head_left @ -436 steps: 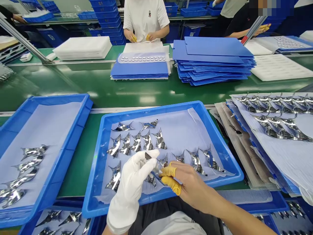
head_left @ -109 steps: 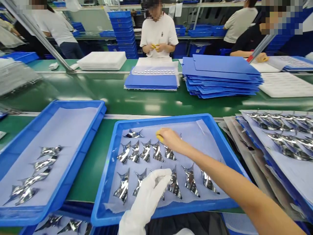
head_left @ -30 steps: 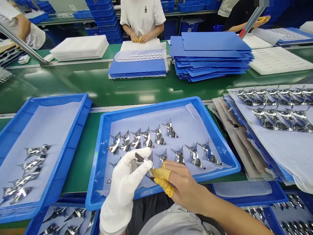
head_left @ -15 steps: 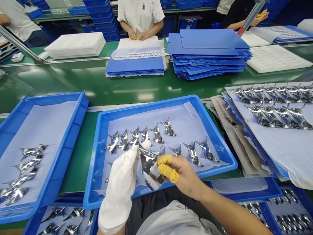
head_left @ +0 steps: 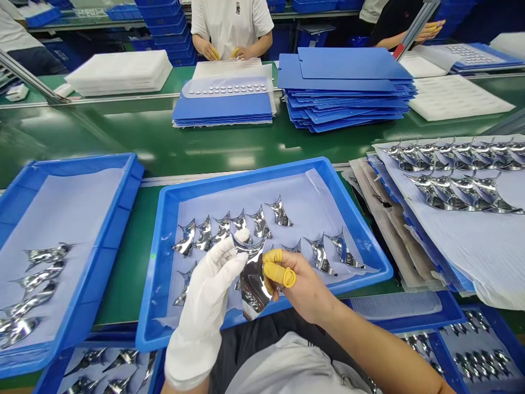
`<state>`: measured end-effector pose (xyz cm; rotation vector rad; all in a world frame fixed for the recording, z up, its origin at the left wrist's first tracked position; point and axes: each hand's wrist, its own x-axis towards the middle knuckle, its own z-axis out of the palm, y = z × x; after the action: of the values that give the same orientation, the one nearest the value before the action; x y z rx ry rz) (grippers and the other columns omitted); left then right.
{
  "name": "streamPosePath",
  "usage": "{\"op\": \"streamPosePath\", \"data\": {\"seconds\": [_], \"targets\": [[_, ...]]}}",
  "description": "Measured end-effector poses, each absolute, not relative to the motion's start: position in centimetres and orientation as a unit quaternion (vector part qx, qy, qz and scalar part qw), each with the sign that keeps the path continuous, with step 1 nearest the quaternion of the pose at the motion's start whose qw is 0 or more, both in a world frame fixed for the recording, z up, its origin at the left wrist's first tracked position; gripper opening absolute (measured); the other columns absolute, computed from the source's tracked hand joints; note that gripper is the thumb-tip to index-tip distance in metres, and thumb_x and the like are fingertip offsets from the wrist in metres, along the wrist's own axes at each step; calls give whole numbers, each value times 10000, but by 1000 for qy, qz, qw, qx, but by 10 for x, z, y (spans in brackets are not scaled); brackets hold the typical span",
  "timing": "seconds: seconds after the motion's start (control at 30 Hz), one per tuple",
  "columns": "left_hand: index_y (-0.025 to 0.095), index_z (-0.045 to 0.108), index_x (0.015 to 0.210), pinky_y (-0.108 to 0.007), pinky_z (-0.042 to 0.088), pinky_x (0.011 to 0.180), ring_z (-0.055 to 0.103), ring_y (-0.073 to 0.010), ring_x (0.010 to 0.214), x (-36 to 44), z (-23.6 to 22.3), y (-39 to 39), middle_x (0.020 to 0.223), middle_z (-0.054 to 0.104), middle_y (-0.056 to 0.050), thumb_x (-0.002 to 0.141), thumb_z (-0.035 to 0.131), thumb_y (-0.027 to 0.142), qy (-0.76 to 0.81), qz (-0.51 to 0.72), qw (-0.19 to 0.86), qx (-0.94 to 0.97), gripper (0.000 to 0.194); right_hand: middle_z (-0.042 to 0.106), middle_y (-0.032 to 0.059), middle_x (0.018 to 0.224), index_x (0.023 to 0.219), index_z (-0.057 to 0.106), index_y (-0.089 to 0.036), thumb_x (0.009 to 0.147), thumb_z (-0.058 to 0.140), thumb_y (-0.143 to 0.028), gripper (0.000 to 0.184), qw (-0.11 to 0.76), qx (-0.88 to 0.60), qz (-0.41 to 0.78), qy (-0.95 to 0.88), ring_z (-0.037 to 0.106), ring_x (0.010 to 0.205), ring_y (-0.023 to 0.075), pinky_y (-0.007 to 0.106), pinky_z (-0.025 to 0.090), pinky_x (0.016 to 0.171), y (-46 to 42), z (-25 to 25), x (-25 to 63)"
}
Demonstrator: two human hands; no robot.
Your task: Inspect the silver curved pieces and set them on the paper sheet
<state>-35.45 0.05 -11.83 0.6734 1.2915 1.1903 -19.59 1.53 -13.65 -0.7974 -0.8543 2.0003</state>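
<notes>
A shiny, curved chrome piece with pointed corners [head_left: 255, 279] is held up between my two hands, above the near side of the middle blue tray [head_left: 150, 284]. My left hand [head_left: 207, 290], in a white glove, pinches its upper left edge between thumb and fingers. On its right edge close the fingers of my right hand [head_left: 287, 279], which wear yellow finger cots. Behind it, similar chrome pieces [head_left: 259, 221] lie in rows on the tray's white liner. Part of the near row is hidden by my hands and the held piece.
At left stands another blue tray [head_left: 117, 235] with several chrome pieces. On the right, a stack of sheets [head_left: 463, 246] carries more of them in rows. Blue boards [head_left: 348, 93] are piled across the green bench [head_left: 164, 142]. Lower trays sit beneath; a co-worker in a white shirt [head_left: 232, 27] faces me.
Earlier, pieces were set into the tray, and two in its far row are gone from there. In the last second the held piece has turned from edge-on to show its broad shiny face.
</notes>
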Motion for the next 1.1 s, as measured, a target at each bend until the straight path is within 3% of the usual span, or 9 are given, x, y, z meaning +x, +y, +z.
{"op": "streamPosePath", "data": {"seconds": [0.27, 0.4, 0.5, 0.7, 0.87, 1.1], "targets": [[223, 676, 1086, -340, 534, 951, 677, -216, 1056, -351, -128, 6, 1178, 709, -37, 759, 772, 323, 522, 558, 588, 264, 355, 551, -36, 573, 654, 576, -148, 781, 772, -376, 326, 380, -313, 844, -214, 493, 485, 67, 206, 396, 503, 13, -135, -205], [218, 666, 892, -281, 566, 807, 689, -171, 881, -339, -115, 11, 907, 715, 14, 748, 779, 384, 560, 560, 551, 263, 247, 543, -58, 593, 698, 608, -150, 679, 849, -357, 318, 358, -310, 878, -77, 499, 477, 72, 229, 465, 511, 9, -140, -215], [215, 635, 818, -299, 568, 700, 679, -185, 763, -336, -110, 12, 791, 692, 2, 746, 766, 433, 594, 540, 532, 271, 264, 575, -47, 613, 743, 639, -140, 660, 864, -337, 310, 356, -302, 884, -32, 523, 492, 80, 235, 463, 504, 8, -142, -221], [225, 700, 976, -405, 524, 964, 659, -262, 1087, -346, -116, 9, 1106, 727, -63, 762, 704, 487, 595, 532, 507, 325, 338, 584, -44, 577, 709, 611, -147, 695, 837, -366, 315, 370, -299, 877, -67, 557, 449, 88, 228, 471, 496, 9, -144, -224], [237, 743, 902, -398, 503, 1031, 624, -284, 1176, -353, -106, 12, 1147, 733, -53, 740, 732, 378, 567, 538, 525, 337, 215, 559, -61, 590, 692, 585, -157, 736, 817, -389, 331, 398, -315, 844, -170, 516, 440, 46, 175, 438, 474, 10, -133, -218], [245, 722, 1142, -368, 438, 1102, 575, -246, 1248, -359, -125, 8, 1273, 681, -18, 897, 597, 302, 529, 537, 559, 346, 280, 542, -64, 666, 736, 624, -167, 782, 776, -311, 214, 427, -311, 799, -288, 531, 493, 51, 194, 450, 499, 10, -129, -215]]}}
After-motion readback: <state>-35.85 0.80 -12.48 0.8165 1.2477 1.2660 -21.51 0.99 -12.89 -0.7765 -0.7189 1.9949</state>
